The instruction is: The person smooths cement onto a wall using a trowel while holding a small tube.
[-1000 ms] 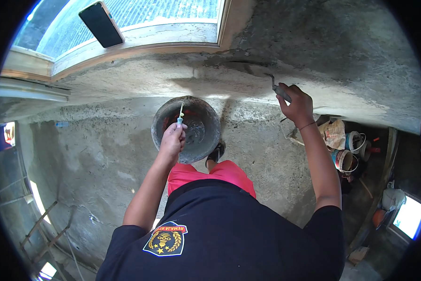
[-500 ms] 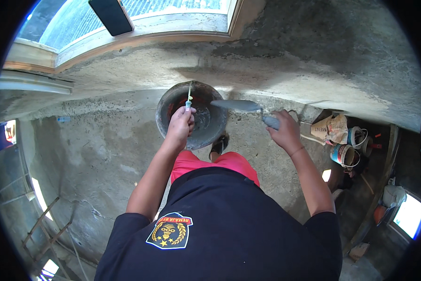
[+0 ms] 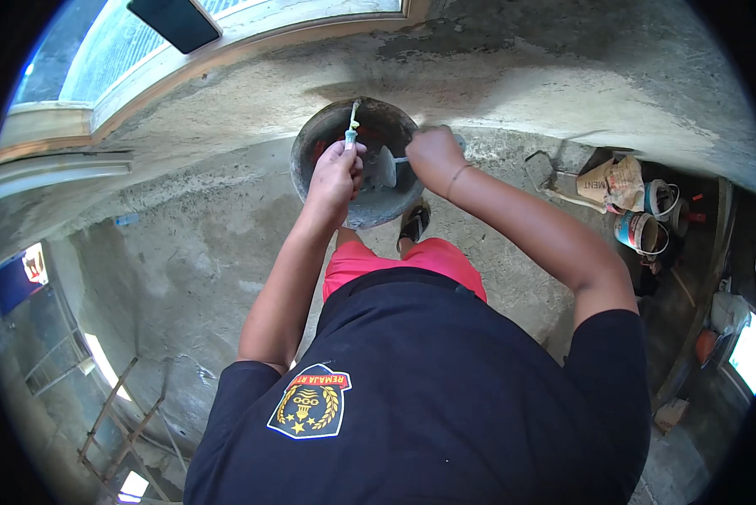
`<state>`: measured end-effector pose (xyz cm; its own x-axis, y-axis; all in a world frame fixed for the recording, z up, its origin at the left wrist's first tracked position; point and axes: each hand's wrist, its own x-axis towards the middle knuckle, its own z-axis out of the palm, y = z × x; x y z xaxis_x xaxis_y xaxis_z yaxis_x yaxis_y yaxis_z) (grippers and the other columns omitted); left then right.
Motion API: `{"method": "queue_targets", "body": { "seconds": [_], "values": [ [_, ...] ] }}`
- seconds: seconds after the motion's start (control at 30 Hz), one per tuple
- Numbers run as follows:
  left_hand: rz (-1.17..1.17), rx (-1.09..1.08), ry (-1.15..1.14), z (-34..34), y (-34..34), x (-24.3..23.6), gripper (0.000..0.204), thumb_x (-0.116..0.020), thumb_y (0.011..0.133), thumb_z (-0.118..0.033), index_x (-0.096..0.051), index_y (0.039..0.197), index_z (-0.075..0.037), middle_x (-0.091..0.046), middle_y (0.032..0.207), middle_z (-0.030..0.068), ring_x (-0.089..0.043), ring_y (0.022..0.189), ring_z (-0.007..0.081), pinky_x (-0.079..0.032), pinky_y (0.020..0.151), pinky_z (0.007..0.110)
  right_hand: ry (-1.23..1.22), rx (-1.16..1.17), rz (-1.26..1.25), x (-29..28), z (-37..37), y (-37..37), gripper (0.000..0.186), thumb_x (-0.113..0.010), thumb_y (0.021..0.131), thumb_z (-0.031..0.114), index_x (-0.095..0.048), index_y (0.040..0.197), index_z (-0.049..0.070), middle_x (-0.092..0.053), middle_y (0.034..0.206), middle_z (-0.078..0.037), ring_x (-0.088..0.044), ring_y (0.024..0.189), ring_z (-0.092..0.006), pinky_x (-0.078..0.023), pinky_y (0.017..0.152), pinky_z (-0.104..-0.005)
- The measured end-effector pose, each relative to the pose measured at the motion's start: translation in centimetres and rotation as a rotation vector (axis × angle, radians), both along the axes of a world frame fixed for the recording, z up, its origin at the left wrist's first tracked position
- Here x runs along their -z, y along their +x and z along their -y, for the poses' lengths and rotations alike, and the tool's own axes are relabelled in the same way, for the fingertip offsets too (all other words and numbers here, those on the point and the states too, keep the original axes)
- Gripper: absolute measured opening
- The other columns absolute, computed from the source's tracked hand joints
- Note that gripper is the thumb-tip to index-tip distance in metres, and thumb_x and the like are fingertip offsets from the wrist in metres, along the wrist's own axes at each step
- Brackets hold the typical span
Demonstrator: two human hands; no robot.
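A round dark basin (image 3: 303, 147) stands on the floor against the wall, with some wet grey material inside it. My left hand (image 3: 336, 175) is closed around the light blue handle of a slim tool (image 3: 352, 133). Its pale, narrow end points toward the wall above the basin; its exact kind cannot be made out. At the basin's right rim my right hand (image 3: 439, 160) grips a pointing trowel (image 3: 385, 169). The grey blade reaches down inside the basin, while the handle is mostly hidden by my fist.
A phone (image 3: 178, 25) leans on the window frame (image 3: 311, 35) at the upper left. To the right are several buckets (image 3: 636, 232) and a torn paper sack (image 3: 620, 183). Wooden poles (image 3: 113, 412) stand at the lower left. My foot (image 3: 415, 220) is just beside the basin.
My right hand has swung left with the trowel, from right of the basin to its rim, and the blade has turned down into it. The left hand still holds its tool over the basin.
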<state>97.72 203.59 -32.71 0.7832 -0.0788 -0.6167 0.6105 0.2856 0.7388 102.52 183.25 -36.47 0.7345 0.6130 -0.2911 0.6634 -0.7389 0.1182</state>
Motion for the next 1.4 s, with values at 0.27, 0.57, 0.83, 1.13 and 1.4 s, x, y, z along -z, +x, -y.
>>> {"method": "queue_targets", "body": {
  "seconds": [0.27, 0.57, 0.83, 1.13, 1.4],
  "values": [
    [0.025, 0.011, 0.031, 0.7, 0.6, -0.9, 0.019, -0.047, 0.108, -0.026, -0.056, 0.111, -0.009, -0.04, 0.072, -0.0065, -0.031, 0.053, 0.005, -0.022, 0.046, 0.025, -0.093, -0.059, -0.023, 3.3, -3.6, -0.1, 0.015, -0.064, 0.085, 0.017, -0.078, 0.08, 0.016, -0.075, 0.081, -0.006, -0.075, 0.081, -0.0242, -0.053, 0.07, -0.0395],
    [0.017, 0.065, 0.011, 1.1, 1.1, -1.5, 0.02, -0.046, 0.108, -0.026, -0.057, 0.109, -0.009, -0.04, 0.072, -0.0058, -0.03, 0.054, 0.0054, -0.022, 0.048, 0.024, -0.083, -0.014, -0.203, 3.0, -4.8, 0.4, 0.014, -0.067, 0.086, 0.018, -0.08, 0.09, 0.014, -0.077, 0.091, -0.007, -0.076, 0.087, -0.026, -0.056, 0.076, -0.0441],
    [-0.005, 0.069, 0.021, -0.3, 1.1, -0.8, 0.02, -0.047, 0.109, -0.025, -0.057, 0.11, -0.008, -0.041, 0.071, -0.0062, -0.03, 0.051, 0.0048, -0.022, 0.045, 0.024, 0.138, 0.03, -0.272, 1.4, -3.0, -0.3, 0.014, -0.073, 0.073, 0.017, -0.078, 0.083, 0.009, -0.073, 0.085, -0.011, -0.073, 0.083, -0.0298, -0.057, 0.073, -0.0424],
    [0.0, 0.023, 0.015, -1.6, 0.6, -0.2, 0.018, -0.045, 0.109, -0.024, -0.055, 0.111, -0.009, -0.037, 0.069, -0.0061, -0.028, 0.05, 0.005, -0.02, 0.045, 0.024, 0.469, 0.272, -0.178, -1.4, 6.0, -2.2, 0.019, -0.068, 0.073, 0.02, -0.076, 0.088, 0.013, -0.071, 0.09, -0.012, -0.071, 0.087, -0.0321, -0.059, 0.077, -0.0435],
    [-0.013, 0.034, -0.032, 1.5, 0.9, 0.4, 0.015, -0.047, 0.108, -0.025, -0.055, 0.107, -0.012, -0.038, 0.07, -0.0059, -0.029, 0.05, 0.0058, -0.02, 0.044, 0.025, 0.613, 0.567, -0.174, -2.3, 14.0, -5.1, 0.032, -0.074, 0.077, 0.026, -0.077, 0.107, 0.016, -0.071, 0.096, -0.008, -0.069, 0.089, -0.0322, -0.057, 0.081, -0.0423]
  ]
}}
